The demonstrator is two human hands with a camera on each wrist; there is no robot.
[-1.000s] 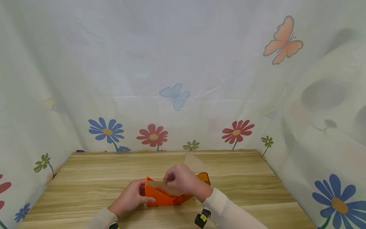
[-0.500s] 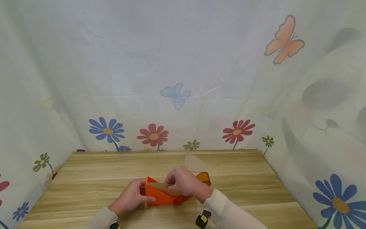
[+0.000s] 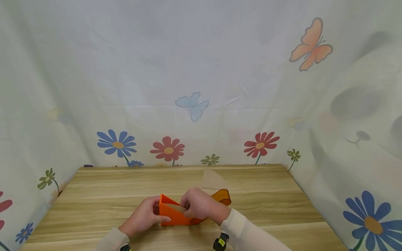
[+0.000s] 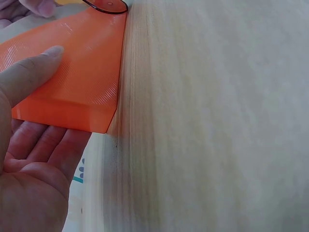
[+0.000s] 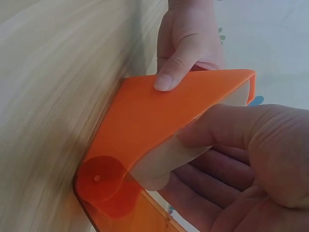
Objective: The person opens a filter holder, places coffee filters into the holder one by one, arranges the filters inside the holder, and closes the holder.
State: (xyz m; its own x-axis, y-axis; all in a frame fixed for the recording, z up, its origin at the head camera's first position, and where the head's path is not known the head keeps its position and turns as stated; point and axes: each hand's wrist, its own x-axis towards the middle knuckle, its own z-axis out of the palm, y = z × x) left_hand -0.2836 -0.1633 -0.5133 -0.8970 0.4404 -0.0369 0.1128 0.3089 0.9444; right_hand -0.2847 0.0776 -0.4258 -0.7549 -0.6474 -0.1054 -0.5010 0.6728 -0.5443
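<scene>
My left hand point(image 3: 142, 214) holds the left end of an orange plastic case point(image 3: 175, 217), its thumb on the near side and fingers behind. The case stands on the table with its top uncovered; a see-through amber lid point(image 3: 223, 195) is swung out to the right on a round hinge point(image 5: 96, 179). With thumb and fingers, my right hand point(image 3: 201, 203) pinches brown fan-shaped paper, like cone coffee filters point(image 5: 157, 162), lying mostly inside the case. How many sheets there are cannot be told. My right hand hides part of the case and lid in the head view.
Behind the lid, another brown fan-shaped paper point(image 3: 213, 179) lies flat on the wooden table point(image 3: 110, 188). A white curtain point(image 3: 141, 69) printed with flowers and butterflies hangs around the table's back and sides.
My right hand has moved slightly down, and the paper has sunk deeper into the case. My left hand and the case have stayed put.
</scene>
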